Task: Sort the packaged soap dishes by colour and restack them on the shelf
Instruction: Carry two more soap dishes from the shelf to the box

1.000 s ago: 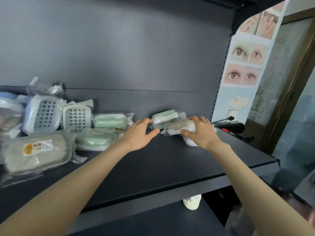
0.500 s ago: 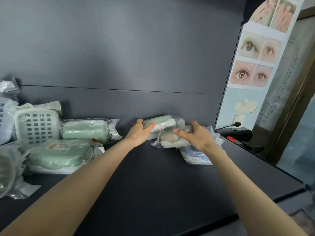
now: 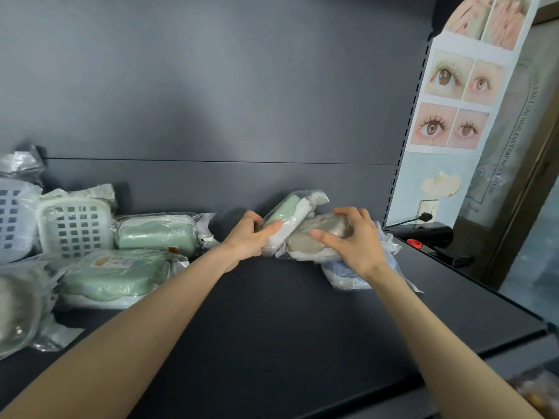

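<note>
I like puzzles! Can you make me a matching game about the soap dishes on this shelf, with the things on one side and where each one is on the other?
Things:
1. rightmost green soap dish
2. grey soap dish
3. blue soap dish
4. white soap dish with square holes

Places:
A. lowest, under the grey one
B. gripped by the left hand
C. on the left side of the shelf
D. gripped by the right hand

Pairs: 1-B, 2-D, 3-A, 4-C
</note>
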`<state>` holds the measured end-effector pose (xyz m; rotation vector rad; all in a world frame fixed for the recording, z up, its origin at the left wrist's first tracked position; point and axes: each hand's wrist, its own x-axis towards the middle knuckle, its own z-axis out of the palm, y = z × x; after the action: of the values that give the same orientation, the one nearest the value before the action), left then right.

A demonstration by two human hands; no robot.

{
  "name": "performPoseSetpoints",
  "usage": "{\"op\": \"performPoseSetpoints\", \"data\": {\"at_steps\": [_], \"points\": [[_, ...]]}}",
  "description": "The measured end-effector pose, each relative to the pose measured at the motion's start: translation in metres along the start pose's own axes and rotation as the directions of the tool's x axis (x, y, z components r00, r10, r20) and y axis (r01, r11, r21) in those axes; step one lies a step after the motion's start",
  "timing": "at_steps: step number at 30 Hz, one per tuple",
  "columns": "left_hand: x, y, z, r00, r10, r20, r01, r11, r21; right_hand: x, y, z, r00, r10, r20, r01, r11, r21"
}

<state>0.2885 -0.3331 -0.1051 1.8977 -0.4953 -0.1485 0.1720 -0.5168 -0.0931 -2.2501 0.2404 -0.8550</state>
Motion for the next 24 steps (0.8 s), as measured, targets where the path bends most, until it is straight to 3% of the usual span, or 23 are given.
{"op": "performPoseSetpoints", "data": {"at_steps": [4,11,14,19,21,24], "points": [[-0.017,0.01,-0.01,1.0,0.009,-0.025,-0.009,1.0,-0.006,-0.01,-0.012,-0.008,0.996,-0.048,-0.075,0.053,0.997,0.062],[-0.091,0.035,-0.04,0.997,0.021,-0.079,-0.027,0.997,-0.068,-0.064,-0.054,-0.023,0.978,-0.017,-0.208,0.091,0.932,0.351],[-0.143,0.042,-0.055,0.993,0.052,-0.109,-0.066,0.989,-0.133,-0.102,-0.078,-0.029,0.983,0.016,-0.181,0.069,0.89,0.45],[-0.247,0.037,-0.079,0.999,0.032,0.018,-0.025,0.954,-0.3,-0.187,-0.123,-0.036,0.993,0.003,-0.114,0.06,0.838,0.542],[-0.285,0.029,-0.086,1.0,0.014,0.027,-0.006,0.958,-0.287,-0.222,-0.138,-0.036,0.993,0.035,-0.111,0.035,0.823,0.568],[-0.34,0.02,-0.092,0.997,-0.031,-0.075,0.013,0.975,-0.222,-0.274,-0.156,-0.036,0.991,0.099,-0.09,-0.021,0.783,0.622]]}}
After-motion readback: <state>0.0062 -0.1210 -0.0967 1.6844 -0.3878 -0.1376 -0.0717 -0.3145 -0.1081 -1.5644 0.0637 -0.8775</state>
